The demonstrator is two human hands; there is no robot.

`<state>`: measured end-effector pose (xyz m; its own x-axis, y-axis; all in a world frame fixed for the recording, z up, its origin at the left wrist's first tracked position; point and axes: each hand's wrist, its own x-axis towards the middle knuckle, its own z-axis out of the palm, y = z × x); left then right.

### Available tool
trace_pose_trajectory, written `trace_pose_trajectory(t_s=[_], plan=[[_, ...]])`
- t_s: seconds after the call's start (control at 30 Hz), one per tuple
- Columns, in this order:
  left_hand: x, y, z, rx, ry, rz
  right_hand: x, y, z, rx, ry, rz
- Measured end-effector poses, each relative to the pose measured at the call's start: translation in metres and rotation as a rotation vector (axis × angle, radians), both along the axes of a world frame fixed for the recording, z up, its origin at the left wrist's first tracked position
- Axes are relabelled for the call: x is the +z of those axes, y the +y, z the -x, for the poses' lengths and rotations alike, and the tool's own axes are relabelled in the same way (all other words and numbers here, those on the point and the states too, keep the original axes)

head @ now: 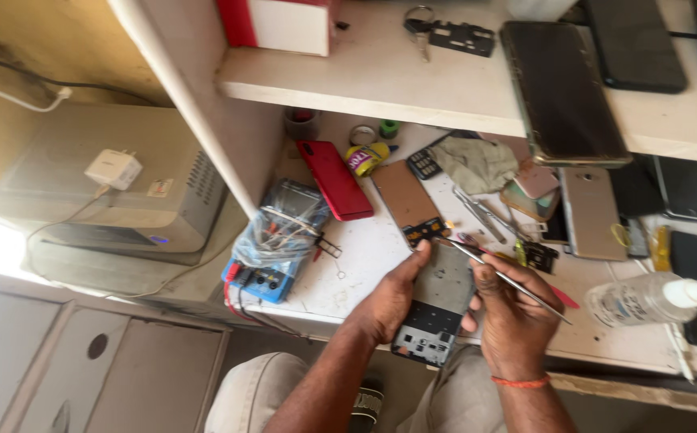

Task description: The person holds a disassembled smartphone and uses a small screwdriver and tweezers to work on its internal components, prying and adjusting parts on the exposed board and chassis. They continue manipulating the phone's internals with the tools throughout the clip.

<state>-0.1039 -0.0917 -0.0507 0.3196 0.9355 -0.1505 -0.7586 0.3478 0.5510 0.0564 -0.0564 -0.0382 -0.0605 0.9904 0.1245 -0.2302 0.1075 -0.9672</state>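
Note:
My left hand (389,301) grips an opened phone chassis (437,309) by its left edge, at the front edge of the white workbench (364,256). The chassis shows a dark circuit board at its lower end. My right hand (509,325) is closed around a thin metal tool (502,279). The tool's tip points up and left, and touches the top of the chassis near my left thumb. An orange thread band circles my right wrist.
A red phone (334,180), a brown back cover (405,195), a blue meter in a plastic bag (272,244), tweezers (481,215), a grey cloth (477,164) and several phones lie on the bench. A clear spray bottle (653,298) lies at right. A shelf (445,88) above holds dark phones and keys.

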Motion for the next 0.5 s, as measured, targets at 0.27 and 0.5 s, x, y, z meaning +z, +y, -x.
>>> trace_pose_trajectory(t_s=[0.27, 0.5], plan=[[0.002, 0.004, -0.004, -0.032, -0.009, 0.044, 0.004, 0.003, -0.005, 0.011, 0.003, 0.021], [-0.003, 0.004, -0.003, -0.048, -0.106, 0.009, 0.009, 0.000, -0.004, 0.034, -0.004, -0.017]])
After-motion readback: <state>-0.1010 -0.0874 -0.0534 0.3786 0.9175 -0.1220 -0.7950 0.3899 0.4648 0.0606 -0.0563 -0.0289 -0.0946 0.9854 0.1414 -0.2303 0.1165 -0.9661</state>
